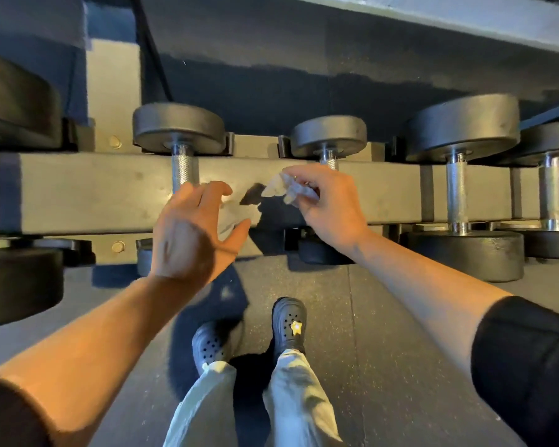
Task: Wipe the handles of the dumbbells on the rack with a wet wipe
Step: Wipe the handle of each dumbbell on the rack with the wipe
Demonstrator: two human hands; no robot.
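The person is standing in front of a dumbbell rack (110,188), looking down at both bare hands held out over its long grey beam. The right hand (331,204) is pinching a crumpled wet wipe (289,188) between thumb and curled fingers, its grip clamped on the wipe, which is sticking out to the left of the fingertips. That hand is hovering just in front of the handle of the small dumbbell (329,137), whose knurled handle is showing only as a short stub above the knuckles; whether the wipe is touching the metal cannot be told.

The left hand (191,230) is reaching forward with its fingers spread and relaxed, grip apart and holding nothing, its fingertips lying at the lower end of the knurled handle of the next dumbbell to the left (178,130). Contact there is unclear because the hand is blurred.

Further right, a larger dumbbell (459,188) is resting across the rack with its whole chrome handle in view, and another one (551,188) is sitting beside it at the frame edge. Big dark weight plates are filling the left edge.

Below, two black clogs (288,324), one carrying a yellow star charm, are standing on the dark speckled floor (400,317), under pale trouser legs
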